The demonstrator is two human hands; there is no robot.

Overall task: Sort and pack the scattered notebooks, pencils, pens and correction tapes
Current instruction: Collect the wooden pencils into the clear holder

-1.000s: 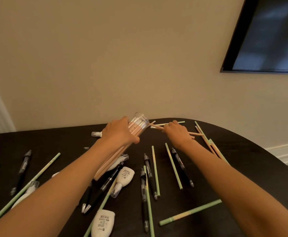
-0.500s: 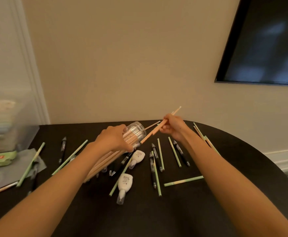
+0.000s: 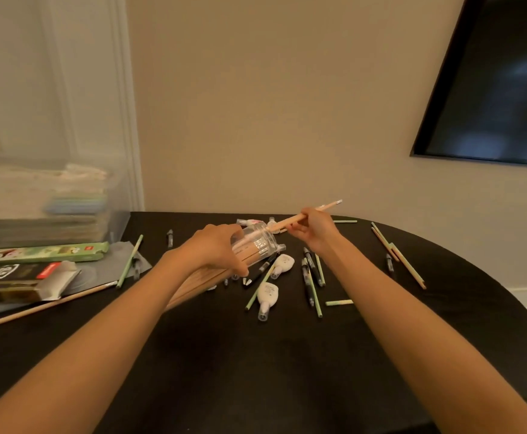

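Observation:
My left hand (image 3: 216, 249) grips a clear plastic tube (image 3: 257, 244) holding several peach pencils, tilted with its open mouth facing right. My right hand (image 3: 313, 228) pinches a peach pencil (image 3: 290, 220) whose lower end sits at the tube's mouth. Below them on the dark table (image 3: 255, 371) lie two white correction tapes (image 3: 268, 295) (image 3: 284, 264), several black pens (image 3: 308, 278) and green pencils (image 3: 407, 264). A clear bin with stacked notebooks (image 3: 43, 203) stands at the far left.
A green pencil box (image 3: 46, 252) and a dark open box (image 3: 21, 280) lie at the left on a grey sheet. A long peach pencil (image 3: 43, 306) lies in front of them. The wall and a dark screen (image 3: 500, 89) rise behind the table.
My right hand lifted a peach pencil off the table and brought it to the tube's mouth. The camera turned left, bringing the bin and boxes into view.

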